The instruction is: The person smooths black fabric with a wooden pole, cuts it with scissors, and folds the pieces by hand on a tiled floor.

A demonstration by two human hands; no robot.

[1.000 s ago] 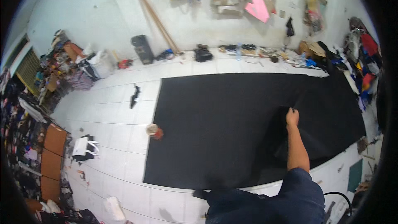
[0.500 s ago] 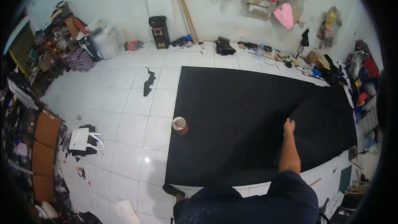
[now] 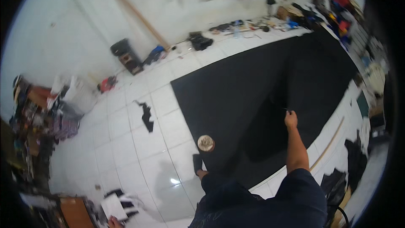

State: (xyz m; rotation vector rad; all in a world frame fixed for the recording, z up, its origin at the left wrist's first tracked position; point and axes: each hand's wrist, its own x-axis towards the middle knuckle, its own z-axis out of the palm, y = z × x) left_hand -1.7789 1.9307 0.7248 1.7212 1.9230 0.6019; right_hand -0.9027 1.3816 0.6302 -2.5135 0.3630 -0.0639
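Tiles (image 3: 126,143) bear black fabric (image 3: 236,84) beneath the right hand (image 3: 290,119), gripping something indistinct (image 3: 289,111); left (image 3: 113,222) unclear.

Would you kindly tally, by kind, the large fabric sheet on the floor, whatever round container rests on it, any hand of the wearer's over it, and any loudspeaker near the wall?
Large black fabric sheet: 1
Round container: 1
Right hand: 1
Loudspeaker: 1
Total: 4
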